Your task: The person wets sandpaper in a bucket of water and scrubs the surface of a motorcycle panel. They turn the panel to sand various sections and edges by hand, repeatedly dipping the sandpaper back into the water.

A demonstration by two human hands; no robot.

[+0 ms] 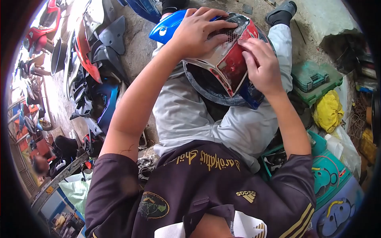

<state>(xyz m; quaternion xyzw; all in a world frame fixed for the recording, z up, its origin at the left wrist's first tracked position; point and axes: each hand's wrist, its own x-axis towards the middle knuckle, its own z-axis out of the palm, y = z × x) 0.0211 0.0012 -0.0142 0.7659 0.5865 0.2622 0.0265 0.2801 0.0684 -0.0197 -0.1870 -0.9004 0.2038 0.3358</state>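
Observation:
A motorcycle fairing panel (232,65), blue, white and red with scuffed patches, lies over a round dark tub (194,85) between my knees. My left hand (198,33) rests on the panel's upper part, fingers spread and stretched out, close to a patch of dark mesh. My right hand (264,65) is on the red section, its fingers curled and pressed together against the surface. Whatever may be under those fingertips is hidden. A glossy blue part (168,27) juts out beyond my left wrist.
Many loose motorcycle fairings (101,51) are heaped on the left. To the right are a green tool case (313,77), a yellow bag (328,111) and a teal box (327,172). A person (41,164) is at the far left. Concrete floor (139,43) surrounds my legs.

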